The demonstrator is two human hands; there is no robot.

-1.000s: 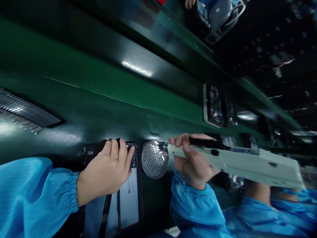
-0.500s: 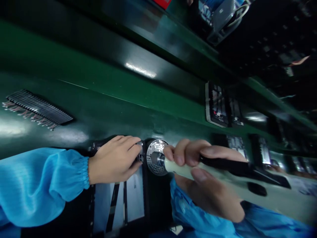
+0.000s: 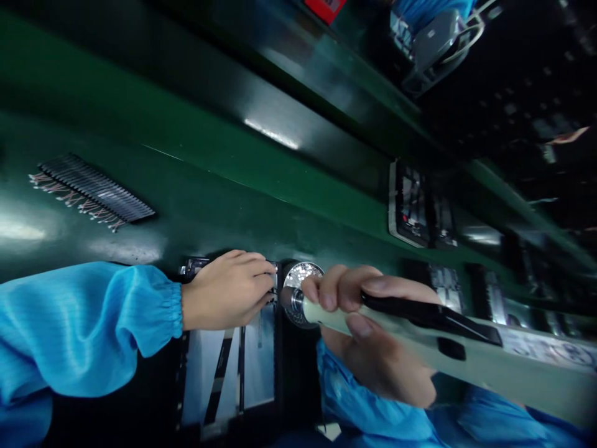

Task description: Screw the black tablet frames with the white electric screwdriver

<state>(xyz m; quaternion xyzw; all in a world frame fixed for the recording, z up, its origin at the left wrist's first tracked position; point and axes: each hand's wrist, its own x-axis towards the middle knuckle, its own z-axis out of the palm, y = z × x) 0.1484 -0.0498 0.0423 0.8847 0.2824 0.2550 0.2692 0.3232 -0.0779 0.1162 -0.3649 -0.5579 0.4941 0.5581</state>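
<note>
My right hand (image 3: 359,311) is wrapped around a pale green electric screwdriver (image 3: 466,351) with a black lever. The screwdriver's tip points left, at the near right corner of a flat black-framed electronic device (image 3: 254,367). Curled fingers of my left hand (image 3: 233,289) grip the upper end of that device; what lies beneath them is hidden. Pale panels and two dark strips show inside the device's frame. Just behind the screwdriver tip stands a round dish (image 3: 303,274) with a perforated top holding small shiny pieces, probably screws.
A row of thin dark parts with short wires (image 3: 97,190) lies at the left on the green bench (image 3: 224,205). More devices (image 3: 408,205) stand along the right. Farther back are a red object (image 3: 326,7) and a grey chair (image 3: 436,40), with a person's blue clothing beside it.
The screwdriver has shifted left, so its tip now reaches the device's edge beside my left hand. My left hand keeps its grip. The whole view has moved slightly.
</note>
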